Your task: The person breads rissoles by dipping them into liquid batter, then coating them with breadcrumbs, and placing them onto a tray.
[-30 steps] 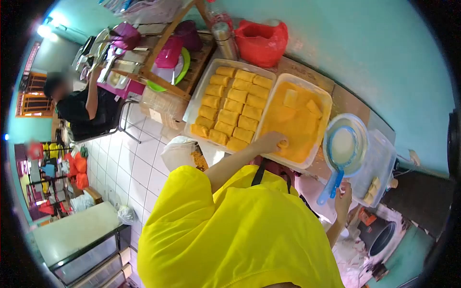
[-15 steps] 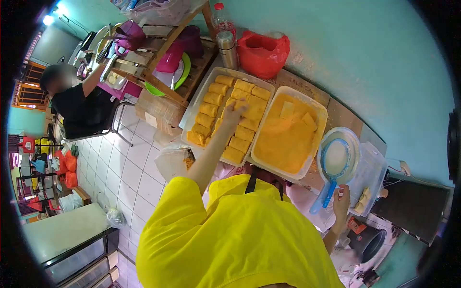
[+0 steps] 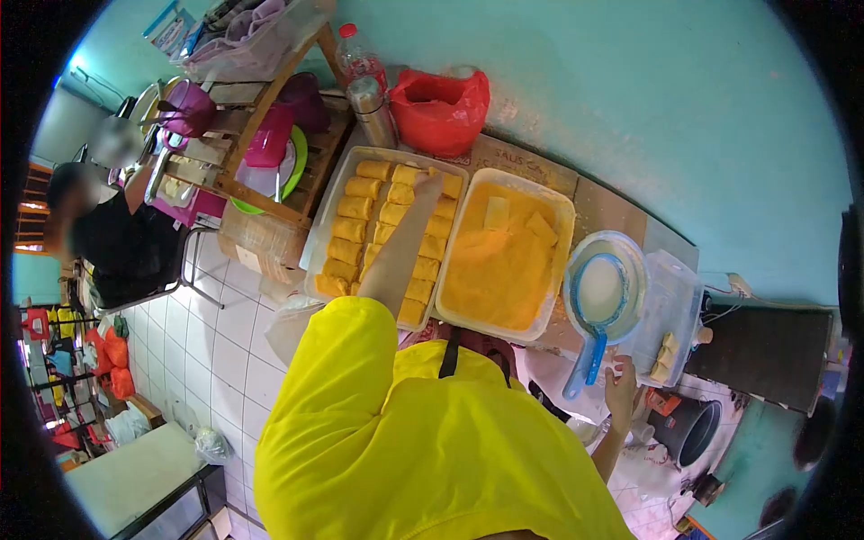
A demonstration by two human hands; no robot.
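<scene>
A: Presently, item one: left hand (image 3: 430, 183), arm stretched forward over the clear rectangular tray of breaded yellow rolls (image 3: 321, 236), reaching its far end. Grip?

B: Fingers pressed on or around one breaded roll (image 3: 409, 174) in the far row; whether it pinches or merely touches, I cannot tell. The rolls lie in rows, long axes crosswise to the arm.

A: Item two: right hand (image 3: 620, 378).

B: Low at the right, just beside the blue plastic strainer handle (image 3: 583, 366); fingers loosely curled, holding nothing that shows. The left hand is far nearer the rolls.

A: Neighbouring?

B: Clear tub of orange crumbs (image 3: 555, 202), touching the tray's right side.

A: Obscured?

B: Yellow sleeve hides the tray's near edge.
</scene>
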